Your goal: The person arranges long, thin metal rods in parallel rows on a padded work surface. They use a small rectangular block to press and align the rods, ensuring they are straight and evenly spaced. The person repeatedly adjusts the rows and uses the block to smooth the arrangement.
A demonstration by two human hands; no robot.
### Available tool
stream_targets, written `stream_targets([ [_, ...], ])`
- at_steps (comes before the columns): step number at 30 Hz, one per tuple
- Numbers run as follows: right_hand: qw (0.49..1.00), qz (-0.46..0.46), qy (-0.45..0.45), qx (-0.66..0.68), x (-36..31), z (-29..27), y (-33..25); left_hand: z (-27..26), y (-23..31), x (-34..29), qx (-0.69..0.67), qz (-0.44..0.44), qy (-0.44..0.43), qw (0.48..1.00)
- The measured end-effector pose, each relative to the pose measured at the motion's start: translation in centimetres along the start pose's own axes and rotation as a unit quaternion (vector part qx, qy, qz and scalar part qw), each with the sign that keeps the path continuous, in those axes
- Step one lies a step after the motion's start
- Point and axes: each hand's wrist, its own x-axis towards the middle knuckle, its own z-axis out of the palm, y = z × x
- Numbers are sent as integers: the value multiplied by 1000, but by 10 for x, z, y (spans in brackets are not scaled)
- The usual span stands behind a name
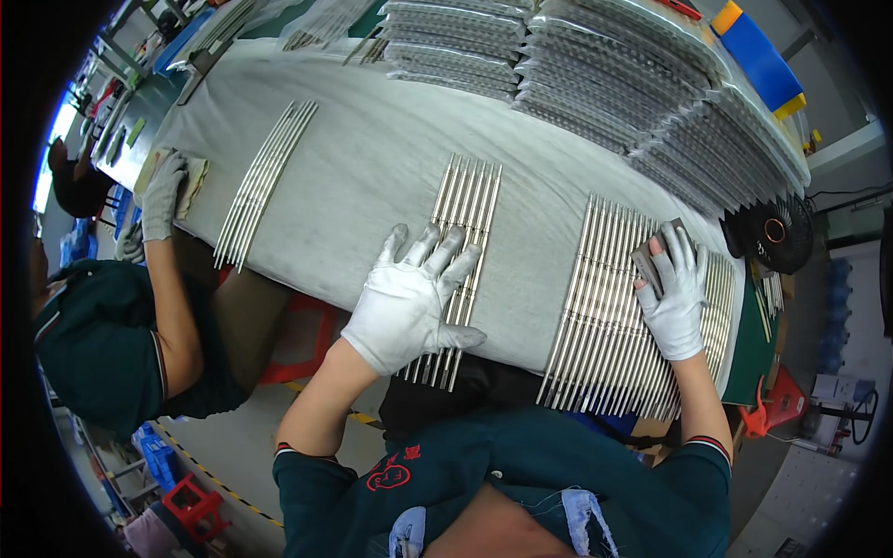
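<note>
The left hand (pixel 406 299), fingers spread, should align the slim silvery metal rods (pixel 472 192) gently; the right hand (pixel 676 302) pinches a grey rectangular block (pixel 645 264).

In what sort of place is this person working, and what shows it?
Most likely a factory workshop: rows of slim metal rods lie on a covered worktable, plastic-wrapped stacks stand along its far side, and a gloved co-worker is beside it.
</note>
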Motion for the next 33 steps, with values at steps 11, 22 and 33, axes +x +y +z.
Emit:
stream_targets([
  [11, 1000, 10, -6, 3, 2, -3, -4, 11, 49, 30, -31, 81, 26, 996],
  [22, 1000, 7, -3, -4, 1, -2, -3, -2, 18, 12, -25, 36, -14, 999],
  [33, 1000, 13, -2, 5, 2, -3, -4, -1, -2, -5, -4, 2, 10, 1000],
])
